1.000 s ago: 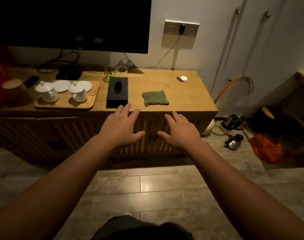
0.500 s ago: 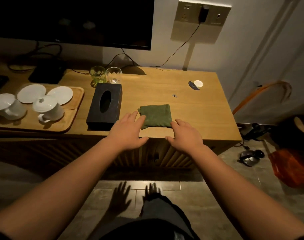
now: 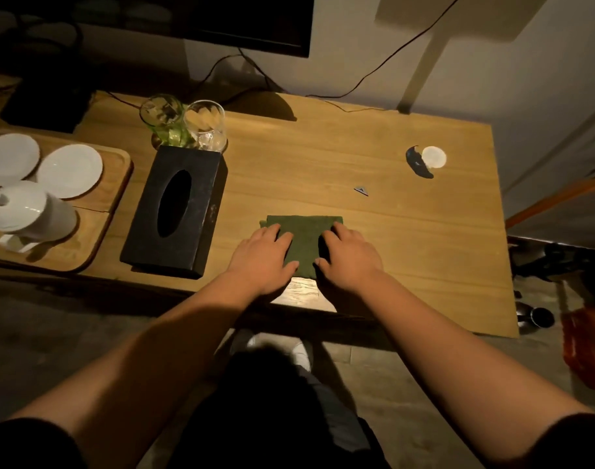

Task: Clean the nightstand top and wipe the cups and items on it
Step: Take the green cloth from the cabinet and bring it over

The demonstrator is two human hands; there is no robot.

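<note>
Both hands are lying flat with fingers spread, the left hand (image 3: 262, 257) and right hand (image 3: 349, 257) pressing on the folded green cloth (image 3: 305, 243), gripping nothing. It is sitting near the nightstand top's (image 3: 407, 231) front edge, just right of the black tissue box (image 3: 176, 208).

green cloth (image 3: 304, 243): its left and right edges are lying hidden under the left hand (image 3: 262, 257) and the right hand (image 3: 348, 257).
palms: both are facing down, so any grip on the cloth is not showing.
white saucer (image 3: 8, 159): the far-left one is being cut by the picture's left edge.
wooden tray (image 3: 99, 231): its left part is running out of view.
screen (image 3: 255, 25): the top edge is cutting it off.
small grey scrap (image 3: 361, 190): too small to tell.
orange bag (image 3: 587, 346): cut off at the right edge, blurred.
</note>
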